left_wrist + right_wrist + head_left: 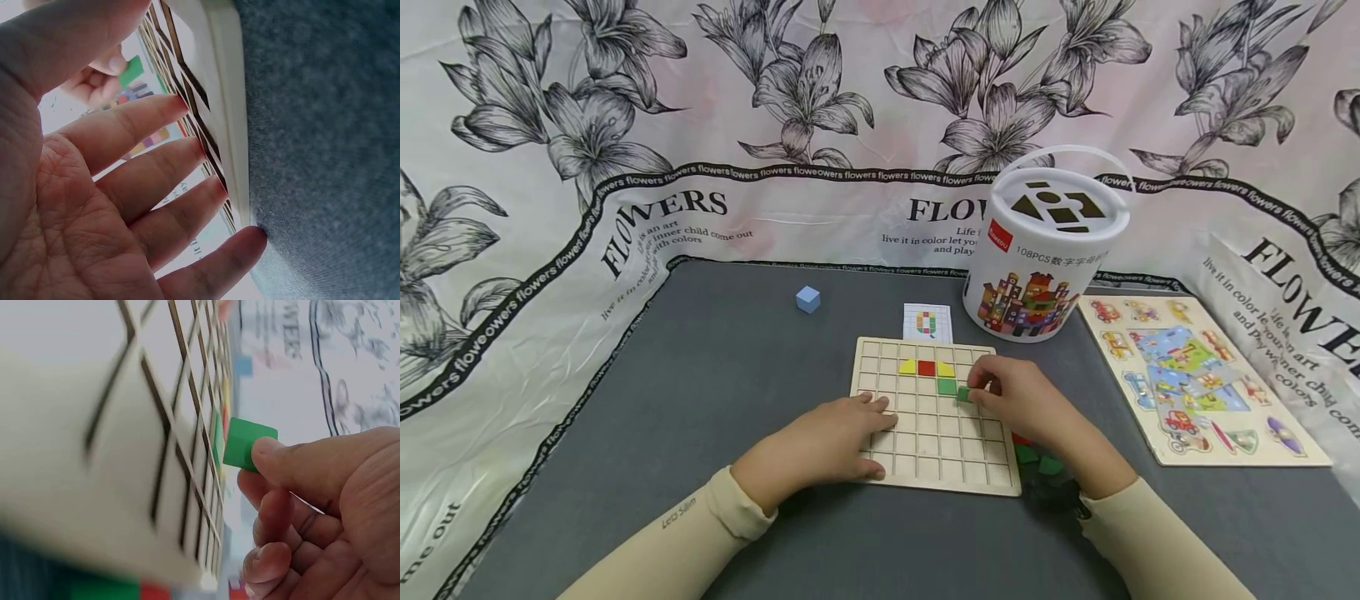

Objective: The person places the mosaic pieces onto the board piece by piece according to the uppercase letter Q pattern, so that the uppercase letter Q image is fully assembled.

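A wooden grid board (936, 446) lies flat on the dark table. My left hand (831, 437) rests on its left side, fingers spread and fingertips over the edge cells. Thumb and index finger of my right hand (1026, 400) pinch a green square tile (240, 444), held on edge close over the board's right part. Set in the grid are a red tile (927, 367) with a yellow tile (907, 367) on either side, and a green tile (947, 386) below the right yellow one. A card (927, 335) with a coloured ring-shaped pattern lies against the board's far edge.
Loose green tiles (1026, 454) and a bit of red lie beside the board's right edge, partly under my right forearm. A white lidded bucket (1037, 258) stands behind. To the right is a picture puzzle board (1120, 375); a blue cube (808, 299) sits far left.
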Demonstrator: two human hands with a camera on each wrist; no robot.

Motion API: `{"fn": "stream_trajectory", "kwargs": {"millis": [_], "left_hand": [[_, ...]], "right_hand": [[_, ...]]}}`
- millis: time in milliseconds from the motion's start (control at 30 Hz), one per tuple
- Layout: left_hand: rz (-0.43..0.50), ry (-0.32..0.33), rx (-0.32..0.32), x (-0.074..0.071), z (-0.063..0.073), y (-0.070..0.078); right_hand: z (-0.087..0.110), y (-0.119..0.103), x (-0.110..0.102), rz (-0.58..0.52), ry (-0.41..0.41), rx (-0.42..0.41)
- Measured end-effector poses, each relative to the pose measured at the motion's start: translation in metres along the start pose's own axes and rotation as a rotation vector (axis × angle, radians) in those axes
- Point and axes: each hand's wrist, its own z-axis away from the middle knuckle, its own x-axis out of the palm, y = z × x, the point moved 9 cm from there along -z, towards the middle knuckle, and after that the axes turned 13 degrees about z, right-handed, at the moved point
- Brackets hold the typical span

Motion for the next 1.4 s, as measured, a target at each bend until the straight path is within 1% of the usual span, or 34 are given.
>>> {"fn": "stream_trajectory", "kwargs": {"millis": [133,267,367,567,933,1033,1100,1167,1300,1400], "left_hand": [[0.005,-0.002,0.007,0.0,-0.001,0.001],[0.007,-0.006,0.006,0.0,-0.002,0.0],[0.008,-0.005,0.004,-0.001,-0.002,0.0],[0.007,-0.004,-0.004,-0.001,-0.002,0.0],[0.003,-0.006,-0.006,0.001,-0.002,-0.002],[0.0,-0.007,-0.004,0.001,-0.002,-0.001],[0.001,-0.005,-0.001,0.0,-0.002,-0.001],[0.0,-0.004,0.001,0.0,-0.002,-0.001],[0.001,-0.002,0.005,0.0,0.0,0.0],[0.0,-0.002,0.008,-0.001,0.0,0.001]], "right_hand": [[-0.007,-0.012,0.014,-0.021,-0.027,-0.027],[-0.01,-0.014,0.019,-0.013,-0.032,-0.018],[-0.012,-0.014,0.021,-0.006,-0.043,-0.018],[-0.012,-0.017,0.022,0.0,-0.069,-0.058],[-0.013,-0.018,0.025,0.052,-0.045,-0.074],[-0.012,-0.017,0.02,0.049,-0.037,-0.081],[-0.009,-0.012,0.01,0.043,-0.019,-0.068],[-0.004,-0.001,-0.003,0.033,0.002,-0.031],[0.012,0.038,-0.028,0.02,0.033,0.082],[0.027,0.068,-0.036,0.035,0.035,0.14]]}}
